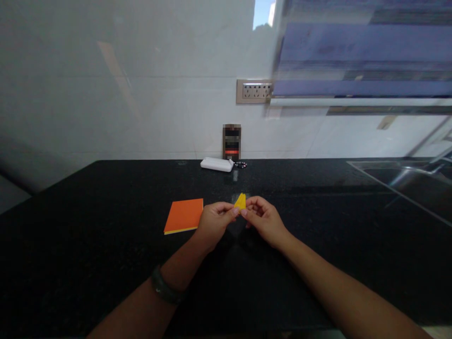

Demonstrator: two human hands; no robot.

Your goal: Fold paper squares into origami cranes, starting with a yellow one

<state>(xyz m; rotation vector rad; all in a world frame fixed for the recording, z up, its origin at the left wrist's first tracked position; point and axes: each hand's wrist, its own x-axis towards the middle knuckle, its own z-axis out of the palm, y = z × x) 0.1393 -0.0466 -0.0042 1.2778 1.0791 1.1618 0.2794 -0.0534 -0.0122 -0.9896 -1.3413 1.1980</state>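
A small piece of folded yellow paper (240, 202) is held up between both hands over the dark countertop (116, 273). My left hand (214, 221) pinches its lower left side between thumb and fingers. From the other side, my right hand (264, 219) grips the lower right edge, thumb in front and fingers curled behind. The paper comes to a narrow, layered tip at the top. Just left of my left hand lies a stack of square paper (184, 215), orange on top with a yellow edge below; the hand covers its right corner.
A white power bank (216, 164) with a beaded strap (240, 165) lies near the wall, before an upright phone (231, 141). A socket panel (254, 91) is on the tiled wall. At the right is a sink (406, 176). A blue blind (360, 56) hangs upper right.
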